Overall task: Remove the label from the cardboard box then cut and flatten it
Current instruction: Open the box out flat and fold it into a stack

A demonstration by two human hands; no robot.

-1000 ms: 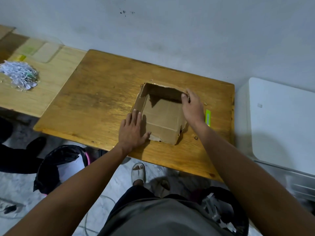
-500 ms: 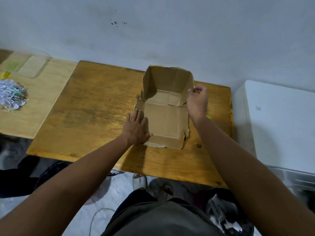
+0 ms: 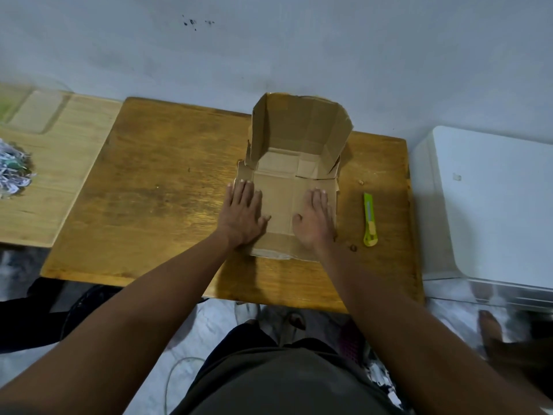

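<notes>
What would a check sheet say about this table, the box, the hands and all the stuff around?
Surface: brown wooden table, worn and glossy; small crumbs near the right edge.
Job's things: cardboard box, cut open; near panel lies flat, far part stands up. Green utility knife lies on the table, right of the box, untouched.
Clutter: pile of shredded paper on the lighter table to the left.
Grippers: left hand and right hand press flat on the box's near panel, fingers straight.
Cables: a thin pale wire on the floor.
Surroundings: grey wall with dark specks; white appliance to the right.
</notes>
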